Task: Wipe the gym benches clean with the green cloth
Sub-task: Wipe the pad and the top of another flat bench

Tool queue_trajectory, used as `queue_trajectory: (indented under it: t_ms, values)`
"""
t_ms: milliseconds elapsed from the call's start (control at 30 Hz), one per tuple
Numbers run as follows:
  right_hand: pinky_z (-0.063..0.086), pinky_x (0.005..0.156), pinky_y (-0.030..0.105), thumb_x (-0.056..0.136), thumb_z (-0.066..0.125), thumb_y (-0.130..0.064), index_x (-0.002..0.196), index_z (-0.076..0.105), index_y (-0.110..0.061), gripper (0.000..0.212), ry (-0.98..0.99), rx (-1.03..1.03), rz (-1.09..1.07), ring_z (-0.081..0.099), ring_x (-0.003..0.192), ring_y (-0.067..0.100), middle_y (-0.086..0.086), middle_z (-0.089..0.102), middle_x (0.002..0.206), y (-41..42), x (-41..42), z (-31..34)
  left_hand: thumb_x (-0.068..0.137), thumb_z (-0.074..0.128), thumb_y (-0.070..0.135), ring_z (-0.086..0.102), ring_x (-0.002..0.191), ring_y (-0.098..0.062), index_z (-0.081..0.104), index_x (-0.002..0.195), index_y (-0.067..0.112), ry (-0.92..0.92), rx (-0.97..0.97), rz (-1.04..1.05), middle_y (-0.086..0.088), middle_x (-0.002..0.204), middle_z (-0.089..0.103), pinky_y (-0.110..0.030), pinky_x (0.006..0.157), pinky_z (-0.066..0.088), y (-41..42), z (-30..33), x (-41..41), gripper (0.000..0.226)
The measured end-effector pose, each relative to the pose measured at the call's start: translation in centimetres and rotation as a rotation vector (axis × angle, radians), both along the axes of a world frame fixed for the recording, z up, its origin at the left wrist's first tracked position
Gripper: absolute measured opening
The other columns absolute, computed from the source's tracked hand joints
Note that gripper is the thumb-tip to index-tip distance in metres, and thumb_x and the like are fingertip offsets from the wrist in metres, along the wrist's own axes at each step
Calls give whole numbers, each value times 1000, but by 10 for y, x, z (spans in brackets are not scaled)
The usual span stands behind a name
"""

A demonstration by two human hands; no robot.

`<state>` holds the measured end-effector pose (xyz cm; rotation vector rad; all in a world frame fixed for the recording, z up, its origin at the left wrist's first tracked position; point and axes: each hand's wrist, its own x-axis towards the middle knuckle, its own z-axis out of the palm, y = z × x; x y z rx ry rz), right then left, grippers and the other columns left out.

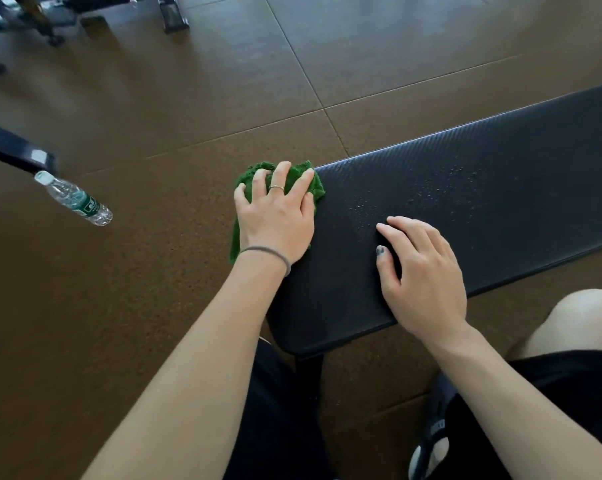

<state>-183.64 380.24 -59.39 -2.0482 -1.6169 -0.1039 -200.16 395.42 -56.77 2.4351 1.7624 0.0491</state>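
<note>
A clear ribbed plastic bottle (pixel 73 198) with a green label lies on the speckled brown floor (pixel 154 98) at nine o'clock. The left hand (pixel 275 213) presses the nubby green cloth (pixel 292 174) with spread fingers onto the bench (pixel 500 174) end. At three o'clock, the right hand (pixel 420 271) rests flat, relaxed, on the textured black padding beside water droplets (pixel 441 188).
</note>
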Motion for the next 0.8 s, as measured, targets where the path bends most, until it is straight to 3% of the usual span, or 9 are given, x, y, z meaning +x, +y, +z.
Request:
queue_trajectory:
  t_ms: [267,367,467,600,733,800]
  values:
    - [42,113,39,103,51,-27,132,68,-12,37,-12,8,-19,54,131,24,1,63,136,0,-2,0,102,34,44,31,146,-30,49,149,38,-137,43,33,4,161,36,-55,109,42,-98,-8,-33,50]
    - [42,113,39,102,52,-27,132,68,-13,37,-9,3,-25,55,131,23,1,63,136,1,-2,2,102,38,43,34,144,-28,54,144,39,-145,91,-11,4,156,43,-56,112,38,-54,-11,-28,46]
    - [40,113,38,101,52,-26,132,68,-13,37,-9,0,-23,55,131,23,1,63,136,2,-1,3,104,39,42,36,143,-28,55,143,38,-233,42,95,2,157,43,-48,114,36,9,-5,-18,42]
    - [40,113,37,101,53,-26,130,69,-14,35,3,11,-30,55,130,23,-1,63,135,2,0,3,108,32,44,48,128,-29,60,135,32,-347,-92,272,-1,141,52,-39,92,41,36,-2,-17,41]
    - [42,113,36,102,53,-24,128,70,-13,33,12,37,-34,56,129,22,0,65,134,1,-2,4,109,34,41,47,130,-31,39,153,34,-607,-137,421,-9,150,38,-42,104,41,-9,-6,-31,45]
    - [43,112,36,103,52,-23,127,70,-12,32,5,55,-41,57,128,22,1,66,133,1,-3,3,109,34,39,44,130,-29,24,160,35,-661,-178,470,-11,151,33,-37,101,36,-46,-9,-35,52]
